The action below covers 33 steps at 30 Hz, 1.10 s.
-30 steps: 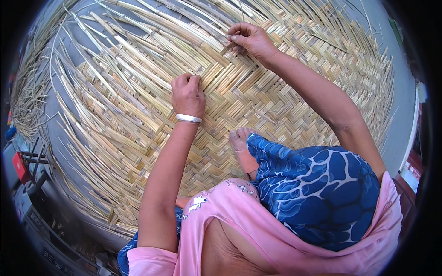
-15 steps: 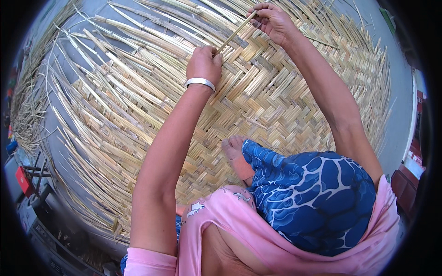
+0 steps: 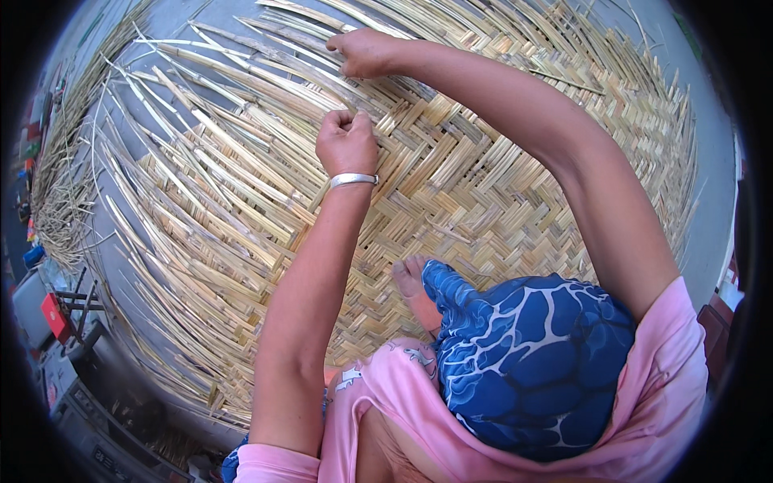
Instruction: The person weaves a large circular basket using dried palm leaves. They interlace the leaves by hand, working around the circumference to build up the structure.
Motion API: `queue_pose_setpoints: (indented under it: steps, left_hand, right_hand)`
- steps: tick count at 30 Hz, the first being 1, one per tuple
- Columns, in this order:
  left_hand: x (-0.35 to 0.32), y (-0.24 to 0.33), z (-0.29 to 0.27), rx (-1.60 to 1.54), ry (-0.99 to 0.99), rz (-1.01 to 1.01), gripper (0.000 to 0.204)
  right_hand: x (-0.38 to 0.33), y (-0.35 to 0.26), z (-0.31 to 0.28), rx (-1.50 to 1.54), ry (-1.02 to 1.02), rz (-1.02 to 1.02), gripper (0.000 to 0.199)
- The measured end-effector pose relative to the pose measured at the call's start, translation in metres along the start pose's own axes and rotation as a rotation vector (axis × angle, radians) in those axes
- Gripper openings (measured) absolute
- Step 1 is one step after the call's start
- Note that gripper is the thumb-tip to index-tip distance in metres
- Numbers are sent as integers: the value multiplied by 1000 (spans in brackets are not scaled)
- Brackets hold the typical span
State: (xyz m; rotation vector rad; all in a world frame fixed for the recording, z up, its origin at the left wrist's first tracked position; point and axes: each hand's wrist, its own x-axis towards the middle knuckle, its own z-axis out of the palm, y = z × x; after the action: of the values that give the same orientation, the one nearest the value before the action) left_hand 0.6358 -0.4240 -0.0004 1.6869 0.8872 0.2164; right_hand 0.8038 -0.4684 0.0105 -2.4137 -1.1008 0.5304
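A large mat [image 3: 483, 193] of split, straw-coloured reeds lies under my hands, woven in a herringbone pattern. Long loose reed strips [image 3: 217, 161] fan out from its left side. My left hand [image 3: 348, 146], with a silver bracelet at the wrist, is closed at the edge where weave meets loose strips; whatever its fingers pinch is hidden. Farther off, my right hand [image 3: 366, 53] reaches across to the left over the far loose strips. Its fingers are curled, and what they hold, if anything, cannot be made out.
My bare foot [image 3: 412, 282] rests on the mat, beside my knee in blue patterned cloth [image 3: 539, 362]. A heap of thin stalks [image 3: 68, 201] lies at the far left on the grey floor. A red object [image 3: 56, 316] and dark equipment stand at the lower left.
My right hand has swung left and a little nearer. My left hand has dropped slightly toward me. The short reed strip stretched between both hands no longer shows there.
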Motion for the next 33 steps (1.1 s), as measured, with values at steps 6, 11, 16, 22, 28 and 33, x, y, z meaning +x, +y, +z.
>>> queue_pose_setpoints:
  steps: [6, 11, 16, 22, 28, 33]
  left_hand:
    - [-2, 3, 1, -83, -9, -61, 14]
    - [-7, 9, -1, -162, -1, -73, 14]
    - [-10, 14, -3, -190, -6, -70, 13]
    - [-11, 14, -4, -195, -18, -47, 13]
    - [-7, 13, -4, -197, -16, -69, 14]
    - [0, 8, 1, -187, 3, -148, 14]
  right_hand:
    - [20, -1, -9, 195, -171, 178, 48]
    - [22, -3, -8, 110, -239, 147, 30]
    - [12, 6, -10, 643, -173, 100, 31]
    - [15, 3, -15, 404, -260, 157, 36]
    - [14, 8, -10, 479, -253, 129, 38]
    - [0, 13, -10, 667, -260, 166, 37]
